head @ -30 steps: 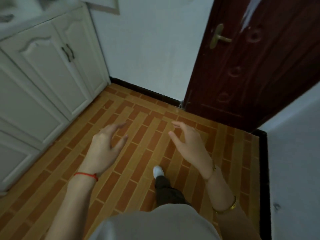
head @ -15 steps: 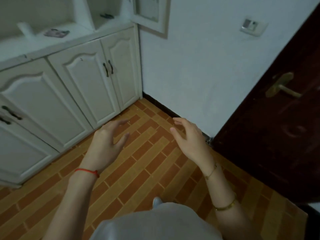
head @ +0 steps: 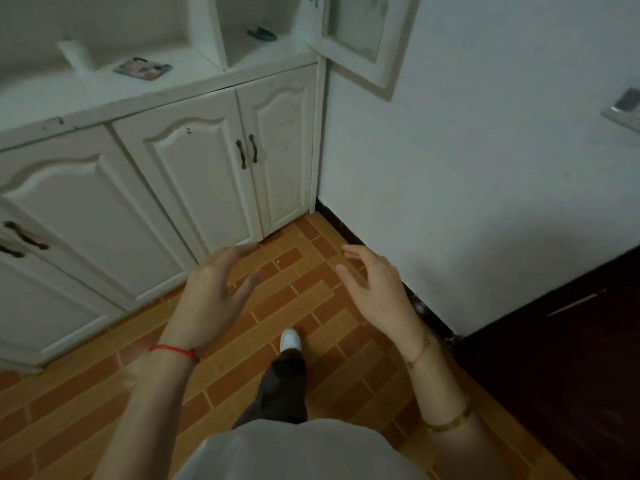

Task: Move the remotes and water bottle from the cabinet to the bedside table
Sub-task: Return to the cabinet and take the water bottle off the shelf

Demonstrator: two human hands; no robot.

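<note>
Both the left hand [head: 211, 292] and right hand [head: 375, 292] are held apart, spread and empty above the tiled floor [head: 294, 299], seemingly readied for the cabinet [head: 194, 95] shelf, where a white bottle-like object [head: 74, 53] is seen; no remotes can be identified.

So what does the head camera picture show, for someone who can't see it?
Two empty, open hands, left hand and right hand, reach out above a brick-patterned floor toward a white cabinet. Small, blurry items lie on its counter.
</note>
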